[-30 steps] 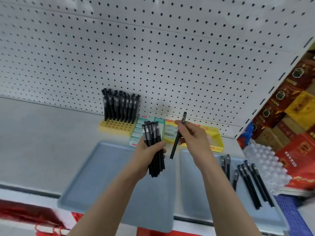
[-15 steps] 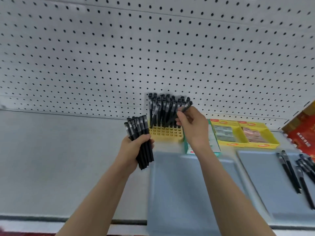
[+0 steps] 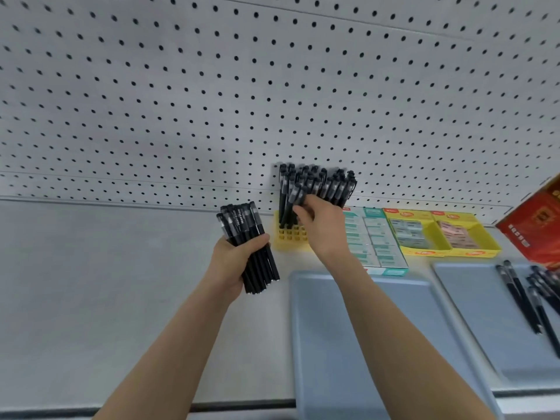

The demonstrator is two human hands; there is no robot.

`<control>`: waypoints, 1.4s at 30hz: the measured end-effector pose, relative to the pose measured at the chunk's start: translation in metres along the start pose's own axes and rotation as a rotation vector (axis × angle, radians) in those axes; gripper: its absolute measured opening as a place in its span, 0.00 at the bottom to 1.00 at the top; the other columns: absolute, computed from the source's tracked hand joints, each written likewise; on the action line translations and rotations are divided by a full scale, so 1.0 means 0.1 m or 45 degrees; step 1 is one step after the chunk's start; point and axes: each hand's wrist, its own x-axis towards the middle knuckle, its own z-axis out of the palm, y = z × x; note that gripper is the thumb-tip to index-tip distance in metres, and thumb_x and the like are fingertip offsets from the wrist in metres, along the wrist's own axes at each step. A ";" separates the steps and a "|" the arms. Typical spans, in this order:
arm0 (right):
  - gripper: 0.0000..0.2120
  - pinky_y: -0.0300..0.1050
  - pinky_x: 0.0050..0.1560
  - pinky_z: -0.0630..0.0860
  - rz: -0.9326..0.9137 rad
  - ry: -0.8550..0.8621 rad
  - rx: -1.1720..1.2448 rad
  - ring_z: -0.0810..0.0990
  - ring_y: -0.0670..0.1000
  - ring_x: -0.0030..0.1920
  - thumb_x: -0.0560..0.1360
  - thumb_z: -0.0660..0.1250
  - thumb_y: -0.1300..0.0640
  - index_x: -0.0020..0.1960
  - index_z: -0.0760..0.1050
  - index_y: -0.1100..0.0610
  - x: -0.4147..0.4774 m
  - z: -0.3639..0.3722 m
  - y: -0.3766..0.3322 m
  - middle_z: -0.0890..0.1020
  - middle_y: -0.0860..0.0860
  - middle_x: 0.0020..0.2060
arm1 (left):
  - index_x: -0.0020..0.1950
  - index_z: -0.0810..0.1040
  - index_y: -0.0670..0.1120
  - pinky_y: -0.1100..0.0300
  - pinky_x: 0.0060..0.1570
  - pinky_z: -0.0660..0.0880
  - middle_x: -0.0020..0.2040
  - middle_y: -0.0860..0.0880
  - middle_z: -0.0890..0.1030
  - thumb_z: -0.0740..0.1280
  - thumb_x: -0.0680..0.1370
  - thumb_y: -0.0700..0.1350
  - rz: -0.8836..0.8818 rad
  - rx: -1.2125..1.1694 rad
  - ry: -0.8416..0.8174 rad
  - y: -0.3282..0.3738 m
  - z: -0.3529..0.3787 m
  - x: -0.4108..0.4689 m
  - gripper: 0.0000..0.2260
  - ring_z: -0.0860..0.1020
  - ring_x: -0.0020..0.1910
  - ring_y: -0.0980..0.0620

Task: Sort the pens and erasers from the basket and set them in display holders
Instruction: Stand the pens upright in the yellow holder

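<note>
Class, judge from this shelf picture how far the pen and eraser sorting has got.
Done: many black capped pens stand in the yellow gridded plastic holder, and erasers fill the yellow display trays. In hand: the right hand pinches one pen at the holder; the left hand grips a bundle of black pens. Left: that bundle and the loose pens on the grey-blue tray.

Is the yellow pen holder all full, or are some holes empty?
Not full. The yellow pen holder shows empty holes along its front, and the black pens stand upright in the rows behind them.
</note>
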 end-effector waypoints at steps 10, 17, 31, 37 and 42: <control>0.15 0.40 0.38 0.75 0.211 -0.181 0.234 0.80 0.43 0.34 0.77 0.66 0.43 0.43 0.81 0.54 -0.24 -0.06 -0.18 0.83 0.46 0.34 | 0.52 0.81 0.39 0.58 0.42 0.80 0.43 0.45 0.84 0.75 0.71 0.35 0.099 0.117 -0.097 0.00 0.03 0.00 0.11 0.83 0.43 0.49; 0.08 0.39 0.34 0.75 0.269 -0.344 0.578 0.76 0.46 0.29 0.77 0.70 0.53 0.47 0.82 0.58 -0.35 -0.15 -0.23 0.81 0.50 0.32 | 0.55 0.81 0.40 0.59 0.41 0.79 0.46 0.45 0.85 0.74 0.71 0.35 0.117 0.211 -0.198 -0.07 0.10 -0.03 0.13 0.83 0.46 0.47; 0.07 0.56 0.46 0.79 0.060 0.248 0.237 0.82 0.54 0.40 0.81 0.63 0.55 0.53 0.77 0.57 -0.16 -0.17 -0.04 0.83 0.53 0.38 | 0.57 0.77 0.37 0.57 0.40 0.79 0.43 0.44 0.81 0.74 0.73 0.36 0.010 0.163 -0.169 -0.08 -0.01 -0.02 0.15 0.81 0.41 0.48; 0.07 0.57 0.44 0.79 0.001 0.221 0.127 0.82 0.57 0.39 0.81 0.63 0.56 0.52 0.77 0.59 -0.08 -0.14 -0.02 0.82 0.55 0.36 | 0.55 0.78 0.39 0.58 0.39 0.79 0.44 0.44 0.82 0.74 0.72 0.35 0.010 0.092 -0.144 -0.06 -0.01 -0.06 0.13 0.82 0.39 0.49; 0.09 0.57 0.43 0.80 0.024 0.120 0.080 0.82 0.56 0.38 0.80 0.63 0.55 0.50 0.78 0.60 -0.05 -0.05 0.03 0.82 0.55 0.35 | 0.56 0.78 0.37 0.60 0.37 0.78 0.43 0.43 0.82 0.73 0.73 0.34 0.026 0.102 -0.141 -0.07 -0.02 -0.08 0.13 0.81 0.38 0.49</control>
